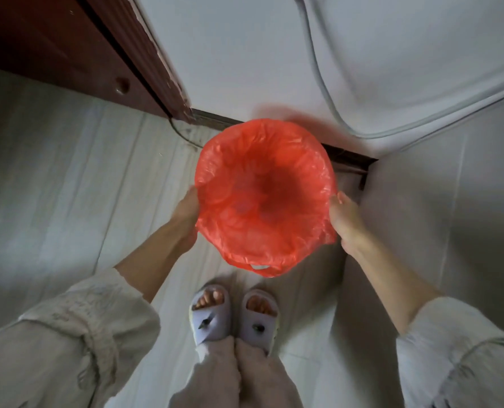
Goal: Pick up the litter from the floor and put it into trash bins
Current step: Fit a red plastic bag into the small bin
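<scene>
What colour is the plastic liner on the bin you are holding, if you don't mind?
Red, translucent plastic liner; it shows best in the head view.

Head camera looks steeply down, close above the floor (68,172).

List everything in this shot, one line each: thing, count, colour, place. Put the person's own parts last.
Trash bin: one, lined with a red plastic bag, centre of view, held between both hands above the floor; no litter can be made out inside.
Bag handle loop: one, red, hanging off the bin's near edge.
Door: one, dark red-brown, upper left.
Wall: white, top centre.
Cable: one, grey, running down the wall at upper right.
Floor: pale planks, left and bottom.
Slippers: two, pale lilac, bottom centre, on the feet.
Sleeves: two, cream, lower corners.
Left hand: one, at the bin's left side.
Right hand: one, at the bin's right side.
</scene>
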The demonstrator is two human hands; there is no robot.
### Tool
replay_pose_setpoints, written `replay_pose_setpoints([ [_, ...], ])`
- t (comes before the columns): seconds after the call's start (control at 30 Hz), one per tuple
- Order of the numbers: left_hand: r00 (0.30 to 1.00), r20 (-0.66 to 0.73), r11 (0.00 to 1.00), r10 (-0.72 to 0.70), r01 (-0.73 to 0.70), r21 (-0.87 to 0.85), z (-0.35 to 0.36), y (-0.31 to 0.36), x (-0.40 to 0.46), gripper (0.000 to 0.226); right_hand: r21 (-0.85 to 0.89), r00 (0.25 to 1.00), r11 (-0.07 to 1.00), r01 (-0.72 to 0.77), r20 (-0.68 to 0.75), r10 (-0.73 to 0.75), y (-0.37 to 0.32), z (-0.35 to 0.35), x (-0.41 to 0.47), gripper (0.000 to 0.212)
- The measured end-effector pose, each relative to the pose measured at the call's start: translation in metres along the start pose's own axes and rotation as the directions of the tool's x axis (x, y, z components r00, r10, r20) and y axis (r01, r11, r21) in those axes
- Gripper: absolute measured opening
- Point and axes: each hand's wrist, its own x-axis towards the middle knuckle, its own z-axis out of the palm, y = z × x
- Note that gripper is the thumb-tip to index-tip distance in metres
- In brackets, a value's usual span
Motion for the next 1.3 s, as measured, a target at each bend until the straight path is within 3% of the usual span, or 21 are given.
replay_pose_setpoints([
  [0.07,0.998,0.007,0.993,-0.055,0.056,-0.106,0.009,0.001,0.011,0.048,0.058,0.999,0.997,-0.044,0.005,0.043,0.001,0.002,0.013,0.035],
  [0.17,0.998,0.003,0.992,-0.059,0.059,-0.109,0.005,0.002,0.014,0.047,0.169,0.989,0.975,-0.148,0.015,0.147,-0.006,-0.003,0.009,0.025],
  [0.33,0.994,0.029,0.987,-0.105,0.108,-0.118,-0.041,0.011,-0.022,0.051,0.169,0.982,0.968,-0.187,0.056,0.18,-0.032,-0.022,-0.049,0.033],
  [0.67,0.982,-0.013,0.95,-0.189,0.179,-0.256,-0.203,0.027,-0.233,0.047,0.17,0.957,0.956,-0.239,0.208,0.202,-0.1,-0.059,-0.289,0.023],
  [0.8,0.992,-0.017,0.945,-0.121,0.11,-0.309,-0.255,0.007,-0.314,0.041,0.107,0.931,0.961,-0.257,0.293,0.217,-0.109,-0.06,-0.359,0.018],
  [1.0,0.988,-0.133,0.806,-0.076,-0.017,-0.591,-0.328,-0.071,-0.442,0.039,-0.177,0.897,0.984,0.025,0.438,0.056,-0.127,-0.035,-0.462,0.021],
  [1.13,0.968,-0.241,0.645,-0.064,-0.145,-0.751,-0.374,-0.145,-0.516,0.039,-0.281,0.805,0.939,0.196,0.594,0.01,-0.134,0.009,-0.535,0.022],
  [1.3,0.916,-0.39,0.471,-0.099,-0.302,-0.829,-0.406,-0.243,-0.597,0.045,-0.411,0.679,0.796,0.444,0.734,0.001,-0.115,0.077,-0.633,0.023],
])
